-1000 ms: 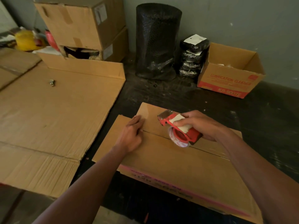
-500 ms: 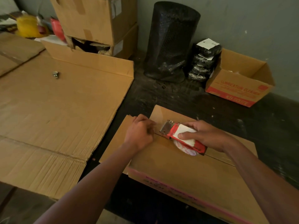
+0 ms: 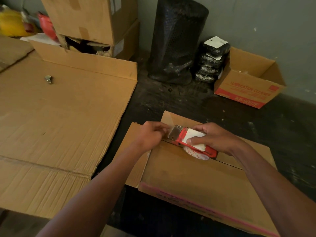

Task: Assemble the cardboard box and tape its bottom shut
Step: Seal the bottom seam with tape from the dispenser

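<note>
The brown cardboard box [image 3: 196,178] lies upside down on the dark floor, its bottom flaps folded shut with a seam across the middle. My right hand [image 3: 213,137] grips a red tape dispenser [image 3: 193,142], which rests on the seam near the box's far left end. A white tape roll shows under it. My left hand [image 3: 150,134] is curled at the dispenser's metal blade end and pinches the tape end there; the tape itself is hard to see.
A large flattened cardboard sheet [image 3: 59,120] covers the floor on the left, with a small metal bolt [image 3: 48,79] on it. Stacked boxes [image 3: 95,24], a black bubble-wrap roll [image 3: 176,40], black packets [image 3: 212,59] and an open box with red print [image 3: 248,82] stand along the wall.
My left hand went from lying flat on the flap to curling at the dispenser's blade end. My right hand lowered the dispenser onto the seam and slid it left.
</note>
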{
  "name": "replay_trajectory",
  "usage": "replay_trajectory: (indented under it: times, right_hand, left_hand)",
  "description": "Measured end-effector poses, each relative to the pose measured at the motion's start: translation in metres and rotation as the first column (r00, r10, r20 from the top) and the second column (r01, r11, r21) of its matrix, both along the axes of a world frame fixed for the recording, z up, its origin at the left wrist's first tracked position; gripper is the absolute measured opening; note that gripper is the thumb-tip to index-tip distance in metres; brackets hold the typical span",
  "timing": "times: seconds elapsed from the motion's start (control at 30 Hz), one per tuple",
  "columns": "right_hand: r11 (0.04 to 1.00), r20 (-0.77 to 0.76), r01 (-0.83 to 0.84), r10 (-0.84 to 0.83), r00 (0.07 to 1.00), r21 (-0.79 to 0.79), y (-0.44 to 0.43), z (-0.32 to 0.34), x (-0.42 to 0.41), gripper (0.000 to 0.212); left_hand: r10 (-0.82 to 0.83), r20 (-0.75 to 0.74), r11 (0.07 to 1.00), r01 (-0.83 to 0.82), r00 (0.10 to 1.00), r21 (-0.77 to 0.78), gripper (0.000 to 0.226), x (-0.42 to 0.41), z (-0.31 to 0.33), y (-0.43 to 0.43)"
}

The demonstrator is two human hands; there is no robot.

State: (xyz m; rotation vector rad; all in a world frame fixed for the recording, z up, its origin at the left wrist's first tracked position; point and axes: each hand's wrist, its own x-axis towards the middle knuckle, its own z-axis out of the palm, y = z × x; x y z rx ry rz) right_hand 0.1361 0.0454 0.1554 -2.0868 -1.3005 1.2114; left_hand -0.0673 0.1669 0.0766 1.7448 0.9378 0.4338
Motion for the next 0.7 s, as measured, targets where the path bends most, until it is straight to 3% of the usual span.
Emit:
replay_trajectory:
  times: [0.13, 0.27, 0.53, 0.7]
  right_hand:
    - [1.000, -0.032, -0.004, 0.004, 0.999, 0.012, 0.005, 0.002, 0.002, 0.039]
    - [1.000, -0.052, -0.019, 0.020, 0.998, 0.017, 0.007, 0.005, 0.003, 0.039]
    - [0.999, -0.106, -0.035, 0.039, 0.994, 0.038, 0.009, 0.012, 0.000, 0.040]
    - [0.998, -0.154, -0.034, 0.042, 0.987, 0.059, 0.005, 0.019, 0.000, 0.034]
  left_hand:
    - [0.062, 0.100, 0.951, -0.028, 0.993, -0.308, 0.024, 0.004, 0.018, 0.002]
    - [0.026, 0.210, 0.791, 0.109, 0.977, -0.602, 0.025, 0.000, 0.025, 0.006]
    - [0.019, 0.315, 0.514, 0.261, 0.949, -0.817, 0.036, -0.009, 0.030, 0.008]
    - [-0.034, 0.314, 0.465, 0.293, 0.949, -0.836, 0.039, -0.008, 0.031, 0.007]
